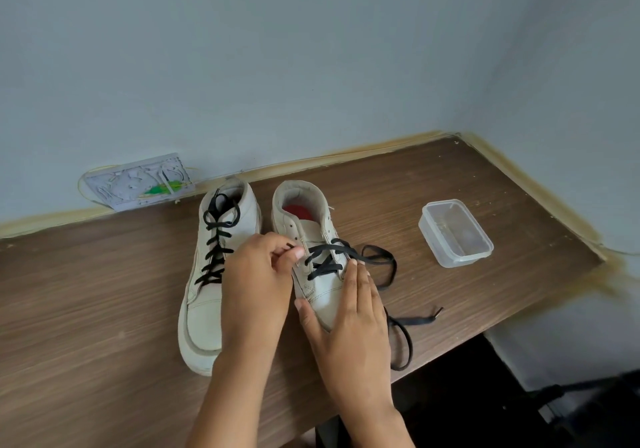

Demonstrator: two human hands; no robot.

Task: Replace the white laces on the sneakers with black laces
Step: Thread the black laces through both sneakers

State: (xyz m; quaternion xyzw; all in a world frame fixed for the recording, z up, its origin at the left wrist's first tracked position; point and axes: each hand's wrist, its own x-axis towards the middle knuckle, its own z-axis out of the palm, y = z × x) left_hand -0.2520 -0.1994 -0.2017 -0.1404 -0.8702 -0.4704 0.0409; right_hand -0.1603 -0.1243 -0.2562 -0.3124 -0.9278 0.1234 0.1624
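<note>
Two white high-top sneakers stand side by side on the wooden table (104,309), toes toward me. The left sneaker (204,312) carries a black lace (216,240) crossed up to its collar. The right sneaker (311,226) has a black lace (329,257) crossed through its lower eyelets only; the lace's loose end (401,330) trails over the table to the right. My left hand (258,278) pinches the lace at the right sneaker's left eyelet row. My right hand (349,316) lies over that sneaker's toe and side, gripping it.
A clear plastic container (455,233) sits to the right of the sneakers. A flat plastic package (138,183) leans on the wall behind the left sneaker. The table's edge (450,357) drops off at the right front, close to the trailing lace.
</note>
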